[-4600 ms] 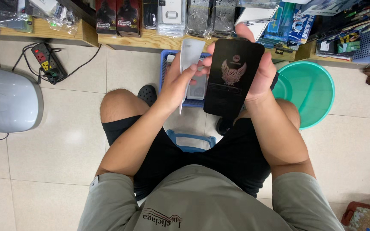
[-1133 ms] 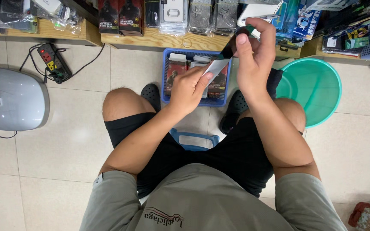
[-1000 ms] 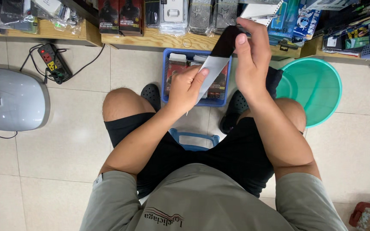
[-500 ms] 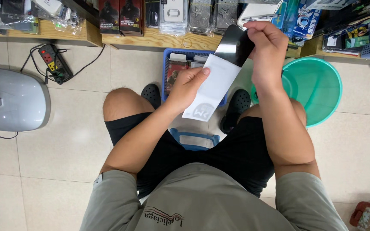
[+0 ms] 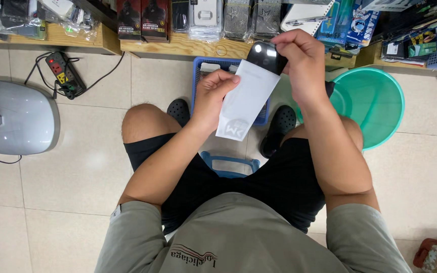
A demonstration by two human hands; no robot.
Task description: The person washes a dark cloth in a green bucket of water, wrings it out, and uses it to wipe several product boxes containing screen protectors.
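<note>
Left hand pinches white sleeve steady at edge; right hand grips black glass sheet at sleeve mouth, above blue basket.

White paper sleeve w/ grey logo, centre, black glossy item at its top; dark red-black boxes & clear blister packs along wooden shelf.

L hand grips white sleeve; R hand pinches black item.
</note>
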